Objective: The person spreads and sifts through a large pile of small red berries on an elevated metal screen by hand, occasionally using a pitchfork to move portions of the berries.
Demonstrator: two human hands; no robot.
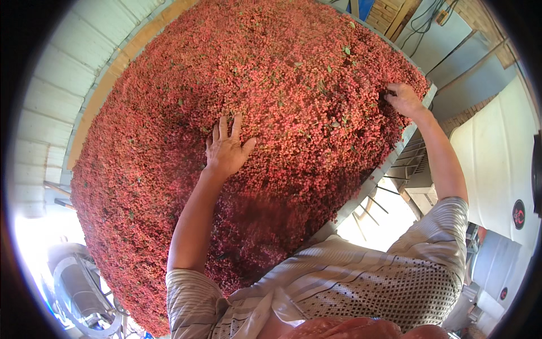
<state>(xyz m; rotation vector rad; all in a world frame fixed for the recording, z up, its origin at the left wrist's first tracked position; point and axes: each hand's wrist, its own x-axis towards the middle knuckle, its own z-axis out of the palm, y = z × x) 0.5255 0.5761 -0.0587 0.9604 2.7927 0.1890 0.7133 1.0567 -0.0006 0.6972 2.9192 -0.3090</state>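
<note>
A huge heap of red Sichuan peppercorns (282, 113), with bits of green leaf among them, fills most of the head view. My left hand (227, 151) lies palm down on the middle of the heap, open, fingers spread. Farther right, close to the metal rim (379, 179), my right hand (405, 100) has its fingers curled into the peppercorns. A dark hollow shows beneath those fingertips, and part of the fingers is hidden there. Nearest my body, the peppercorns lie in shadow.
A wooden board (101, 99) borders the heap on the left, beside a pale panelled wall (53, 107). At lower left stands a round metal machine part (82, 288). Large white tanks (497, 158) stand on the right. Thin metal rods (367, 212) stick out below the rim. Cables (426, 22) hang at upper right.
</note>
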